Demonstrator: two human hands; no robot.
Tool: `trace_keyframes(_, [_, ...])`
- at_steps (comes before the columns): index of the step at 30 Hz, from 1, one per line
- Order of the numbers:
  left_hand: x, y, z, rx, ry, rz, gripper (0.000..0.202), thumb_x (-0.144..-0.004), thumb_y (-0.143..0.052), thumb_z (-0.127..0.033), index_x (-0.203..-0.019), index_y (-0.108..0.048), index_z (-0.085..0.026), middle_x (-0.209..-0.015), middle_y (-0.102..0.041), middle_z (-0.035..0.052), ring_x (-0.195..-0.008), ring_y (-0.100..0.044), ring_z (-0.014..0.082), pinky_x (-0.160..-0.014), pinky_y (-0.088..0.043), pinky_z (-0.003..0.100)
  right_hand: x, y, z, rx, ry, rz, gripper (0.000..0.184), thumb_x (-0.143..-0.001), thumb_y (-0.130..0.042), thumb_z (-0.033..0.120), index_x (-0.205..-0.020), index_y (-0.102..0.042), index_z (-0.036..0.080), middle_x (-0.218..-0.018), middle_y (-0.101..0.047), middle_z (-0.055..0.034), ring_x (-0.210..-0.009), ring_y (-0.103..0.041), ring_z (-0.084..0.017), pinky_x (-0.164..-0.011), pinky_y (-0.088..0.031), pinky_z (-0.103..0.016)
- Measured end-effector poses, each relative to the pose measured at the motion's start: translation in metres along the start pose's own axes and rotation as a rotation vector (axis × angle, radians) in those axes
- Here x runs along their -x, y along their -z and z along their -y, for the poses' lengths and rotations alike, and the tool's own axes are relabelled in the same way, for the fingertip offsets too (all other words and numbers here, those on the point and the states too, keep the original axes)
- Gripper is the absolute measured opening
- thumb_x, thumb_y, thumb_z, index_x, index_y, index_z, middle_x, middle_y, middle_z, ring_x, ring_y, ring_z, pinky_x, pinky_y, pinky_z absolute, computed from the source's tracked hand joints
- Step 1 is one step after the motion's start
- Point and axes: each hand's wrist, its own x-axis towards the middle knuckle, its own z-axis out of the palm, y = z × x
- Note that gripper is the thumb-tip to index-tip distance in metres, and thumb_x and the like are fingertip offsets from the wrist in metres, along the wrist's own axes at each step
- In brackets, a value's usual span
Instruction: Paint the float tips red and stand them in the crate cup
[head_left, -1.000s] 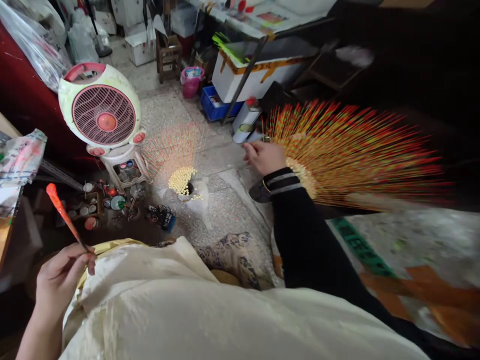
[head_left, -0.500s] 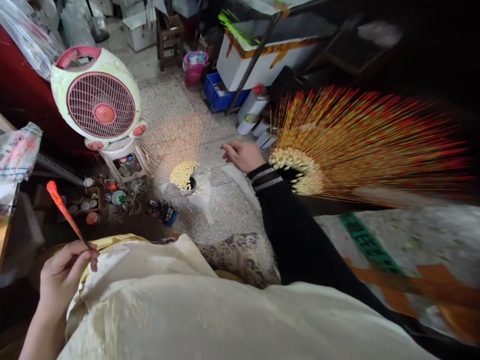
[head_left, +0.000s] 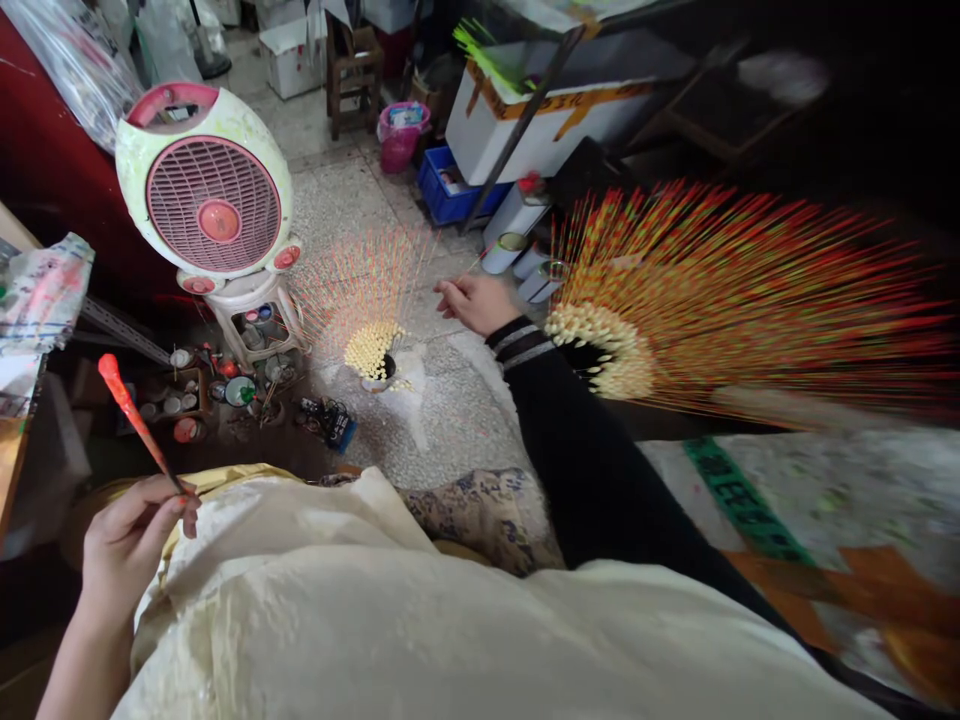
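Note:
My left hand is closed in a pinch around the thin dark end of a paintbrush. The brush tilts up and left, and its thicker upper part is coated in wet-looking orange-red paint. My right hand reaches out over the floor, its fingers curled together; whatever they hold, if anything, is too fine to make out. To its right fans a big bundle of thin red, orange and yellow-green sticks with pale ends. A smaller fan of speckled sticks, also with pale ends, rises from a round container left of that hand.
A pink-and-white fan stands on a white stool at left. Paint pots crowd the floor below it. Beyond my right hand are metal cans, a blue crate and a pink bucket. Pale cloth covers my lap.
My right hand has shifted slightly left, away from the large bundle. My left hand keeps the brush in nearly the same place. The whole view has shifted a little.

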Motion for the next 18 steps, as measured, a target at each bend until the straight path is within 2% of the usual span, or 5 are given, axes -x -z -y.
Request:
trace_keyframes(3, [0.001,-0.001,0.000,0.007,0.012,-0.003,0.010,-0.088,-0.065,-0.031,-0.091,-0.068,-0.022,-0.066,-0.066,-0.0017,-0.058,-0.062,0.0135,-0.063,-0.052,0.027,-0.005,-0.019,-0.003,0.028,-0.024,0.107,0.050,-0.101,-0.034,0.052,-0.104,-0.067,0.015,-0.091,-0.075,-0.0100,-0.078,-0.071,-0.018,-0.083,-0.054,-0.031])
trace_keyframes(5, [0.001,-0.001,0.001,0.023,0.020,-0.009,0.011,-0.088,-0.065,-0.032,-0.092,-0.068,-0.022,-0.068,-0.066,-0.0013,-0.057,-0.061,0.0134,-0.060,-0.052,0.027,-0.008,-0.033,-0.005,0.040,-0.038,0.183,0.049,-0.098,-0.043,0.055,-0.113,-0.065,0.013,-0.089,-0.075,-0.0104,-0.076,-0.071,-0.018,-0.083,-0.055,-0.032])
trace_keyframes(9, [0.002,-0.001,0.003,0.033,0.016,-0.011,0.012,-0.086,-0.066,-0.033,-0.092,-0.068,-0.023,-0.069,-0.067,-0.0016,-0.056,-0.062,0.0130,-0.058,-0.053,0.027,-0.015,-0.042,-0.012,0.023,-0.054,0.345,0.081,-0.080,-0.069,0.062,-0.138,-0.049,0.009,-0.085,-0.075,-0.0101,-0.074,-0.071,-0.021,-0.083,-0.056,-0.035])
trace_keyframes(13, [0.002,-0.003,0.001,0.041,0.027,-0.031,0.010,-0.087,-0.066,-0.033,-0.090,-0.068,-0.024,-0.070,-0.067,-0.0020,-0.055,-0.061,0.0128,-0.056,-0.052,0.027,-0.022,-0.025,-0.018,-0.001,0.020,0.288,0.091,-0.079,-0.070,0.061,-0.149,-0.036,0.014,-0.107,-0.074,-0.0127,-0.087,-0.071,-0.024,-0.088,-0.056,-0.037])
trace_keyframes(18, [0.004,-0.004,0.001,0.074,0.002,-0.044,0.009,-0.086,-0.068,-0.031,-0.091,-0.069,-0.023,-0.071,-0.068,-0.0022,-0.056,-0.062,0.0127,-0.058,-0.053,0.028,-0.023,-0.028,-0.011,0.059,0.037,0.250,0.073,-0.083,-0.070,0.043,-0.144,-0.043,0.013,-0.107,-0.074,-0.0131,-0.091,-0.070,-0.024,-0.091,-0.055,-0.039])
